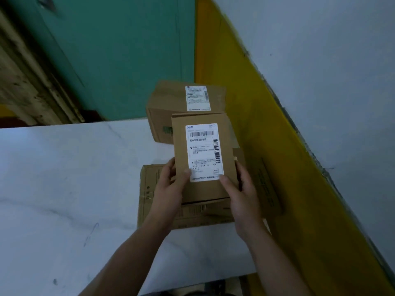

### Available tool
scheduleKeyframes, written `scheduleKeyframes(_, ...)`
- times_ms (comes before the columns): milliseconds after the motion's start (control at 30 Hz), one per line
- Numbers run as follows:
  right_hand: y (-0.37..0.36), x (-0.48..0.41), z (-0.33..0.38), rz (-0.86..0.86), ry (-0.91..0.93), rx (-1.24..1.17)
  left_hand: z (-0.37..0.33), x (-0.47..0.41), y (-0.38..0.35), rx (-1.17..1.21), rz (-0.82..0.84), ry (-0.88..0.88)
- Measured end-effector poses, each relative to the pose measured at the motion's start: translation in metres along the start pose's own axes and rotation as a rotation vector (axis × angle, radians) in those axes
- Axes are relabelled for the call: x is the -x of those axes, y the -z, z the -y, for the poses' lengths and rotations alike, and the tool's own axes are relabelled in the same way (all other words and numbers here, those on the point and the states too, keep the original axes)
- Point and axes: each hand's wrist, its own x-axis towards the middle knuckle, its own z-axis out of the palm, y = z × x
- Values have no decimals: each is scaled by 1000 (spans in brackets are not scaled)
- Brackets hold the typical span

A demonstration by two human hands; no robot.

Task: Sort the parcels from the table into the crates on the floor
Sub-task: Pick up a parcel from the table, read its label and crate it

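While both forearms are reaching out over the near edge of the white table (64, 178), the left hand (168, 186) and the right hand (243, 195) are gripping a small parcel (205, 190) between them, holding it raised above the table's right part with its face turned up toward the camera. Each thumb is pressing on the front of the parcel, one at each lower corner of its label (204, 152), while the other fingers are curling round the side edges; how they are lying behind the cardboard is not showing. The parcel is looking like a slim, upright brown cardboard box with a folded flap line near its bottom, and its white label is carrying a long barcode across the top, a second barcode running down the right side, a bold code line and small blurred print. Under the hands, a wide flat carton (147, 206) is lying on the table, printed with faint dark markings. At the table's far edge, a squarer brown box (171, 99) is sitting with its own white label (197, 98) facing up. Beyond the table, a green wall (117, 50) is standing, and a yellow band (245, 92) is running along the table's right side below a grey wall (320, 60).
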Motion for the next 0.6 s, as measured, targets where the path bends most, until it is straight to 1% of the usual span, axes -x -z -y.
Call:
scheduleKeyframes(100,-18,8,4,59,20,-43,-16,-5,17,-4,-20,-51)
scheduleKeyframes(267,-36,12,15,117,78,-17,-30,-4,38,-18,-36,-128)
scheduleKeyframes(400,-43,10,32,143,132,16,-35,3,44,-12,-4,-129)
scheduleKeyframes(600,-52,12,42,124,200,56,-36,8,52,2,7,-111)
